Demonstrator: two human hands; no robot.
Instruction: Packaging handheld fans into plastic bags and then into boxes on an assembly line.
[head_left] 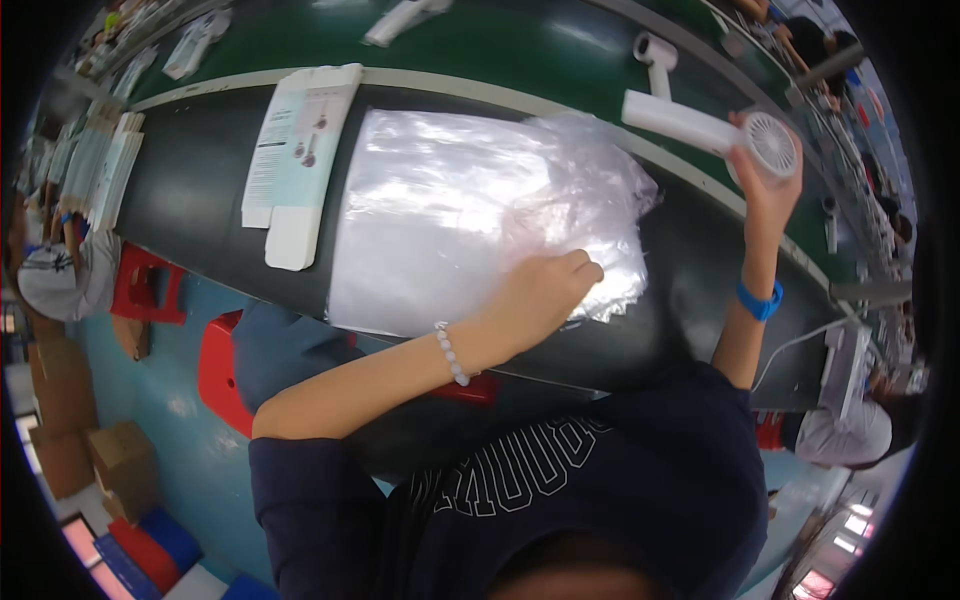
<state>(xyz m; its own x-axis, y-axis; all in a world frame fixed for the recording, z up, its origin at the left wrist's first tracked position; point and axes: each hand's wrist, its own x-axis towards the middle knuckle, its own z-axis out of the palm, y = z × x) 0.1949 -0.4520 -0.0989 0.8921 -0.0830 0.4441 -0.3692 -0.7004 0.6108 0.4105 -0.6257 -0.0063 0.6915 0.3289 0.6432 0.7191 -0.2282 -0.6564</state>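
the right hand [765, 165] is closed around a white handheld fan [720, 135], lifted above the dark surface [190, 190]. the left hand [540, 295] pinches the top clear plastic bag [470, 215] of a flat stack near its edge. the fan is not yet bagged; a flattened carton [300, 150] lies unfolded beside the stack, so bagging and boxing seem left.

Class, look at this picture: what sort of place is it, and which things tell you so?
Probably a factory packing line: a long green conveyor belt, flat unfolded cartons beside clear plastic bags, and a white handheld fan in the right hand.
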